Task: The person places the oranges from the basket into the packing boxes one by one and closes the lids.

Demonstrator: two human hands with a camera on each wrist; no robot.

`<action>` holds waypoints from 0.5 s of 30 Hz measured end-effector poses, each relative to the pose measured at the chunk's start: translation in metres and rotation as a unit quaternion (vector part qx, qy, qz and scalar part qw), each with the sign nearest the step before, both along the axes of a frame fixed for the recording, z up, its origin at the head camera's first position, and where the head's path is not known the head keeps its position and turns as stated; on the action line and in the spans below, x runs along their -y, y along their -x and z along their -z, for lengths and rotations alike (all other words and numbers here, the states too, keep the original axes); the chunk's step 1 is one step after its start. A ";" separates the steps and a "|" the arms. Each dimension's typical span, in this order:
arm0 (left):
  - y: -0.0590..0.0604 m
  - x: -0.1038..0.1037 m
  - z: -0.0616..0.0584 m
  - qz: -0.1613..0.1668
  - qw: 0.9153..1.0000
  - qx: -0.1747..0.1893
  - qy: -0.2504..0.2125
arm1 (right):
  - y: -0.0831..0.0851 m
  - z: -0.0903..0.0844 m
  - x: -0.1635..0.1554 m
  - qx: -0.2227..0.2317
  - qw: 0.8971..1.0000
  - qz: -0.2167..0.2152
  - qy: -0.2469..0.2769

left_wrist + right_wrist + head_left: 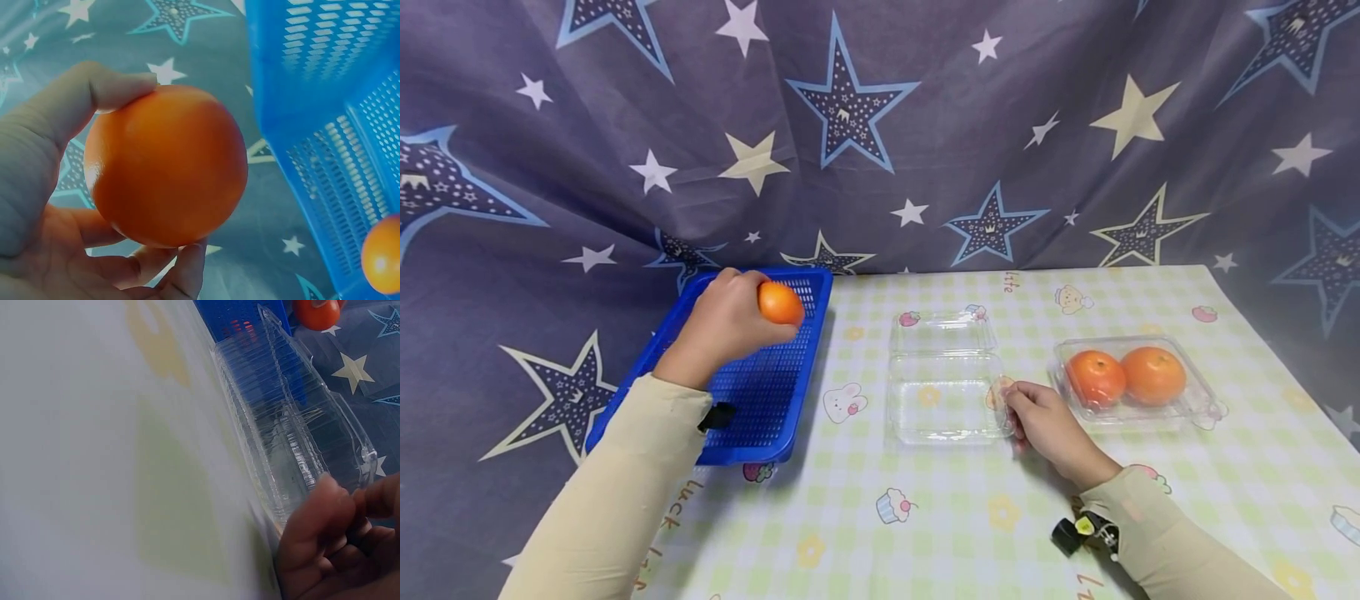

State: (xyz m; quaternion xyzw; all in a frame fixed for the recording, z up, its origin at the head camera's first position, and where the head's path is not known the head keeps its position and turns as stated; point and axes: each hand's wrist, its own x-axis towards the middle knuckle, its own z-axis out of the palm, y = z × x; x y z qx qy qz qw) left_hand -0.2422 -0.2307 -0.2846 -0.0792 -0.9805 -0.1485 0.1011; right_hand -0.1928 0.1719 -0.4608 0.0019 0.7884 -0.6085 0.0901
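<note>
Hands: L wrist only, 2nd orange (382, 255)

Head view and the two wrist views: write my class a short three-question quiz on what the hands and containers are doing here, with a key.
1. True or false: the left hand grips an orange over the blue basket.
2. How many oranges lie in the closed clear box on the right?
3. What does the right hand touch? A) the open clear box B) the blue basket C) the closed clear box

Key
1. True.
2. Two.
3. A; its fingers are at that box's right edge.
</note>
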 end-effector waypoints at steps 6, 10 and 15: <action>-0.003 -0.013 -0.004 0.018 1.000 -0.020 -0.008 | 0.000 0.000 0.000 0.001 1.000 -0.002 0.003; -0.006 -0.020 -0.006 0.031 0.999 -0.023 -0.011 | 0.000 0.000 0.001 0.008 1.000 -0.002 0.006; -0.009 -0.030 -0.007 0.030 0.999 -0.013 -0.019 | -0.001 -0.001 0.001 0.015 1.000 -0.005 0.014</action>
